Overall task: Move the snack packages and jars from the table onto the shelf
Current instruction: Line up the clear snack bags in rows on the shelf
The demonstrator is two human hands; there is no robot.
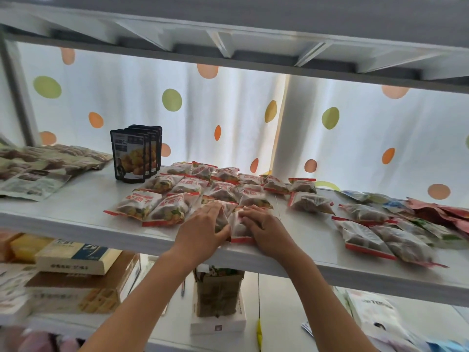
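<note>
Several clear snack packets with red edges lie in rows on the white shelf. At the shelf's front edge, my left hand and my right hand rest on two more of these packets, fingers bent over them, pressing them side by side against the rows. Black stand-up pouches stand upright behind the rows. More red-edged packets lie to the right. No jars or table are in view.
Flat printed bags lie at the shelf's left end, colourful bags at its right. The lower shelf holds boxes, a brown bag and a white pouch. Another shelf board runs overhead; a dotted curtain hangs behind.
</note>
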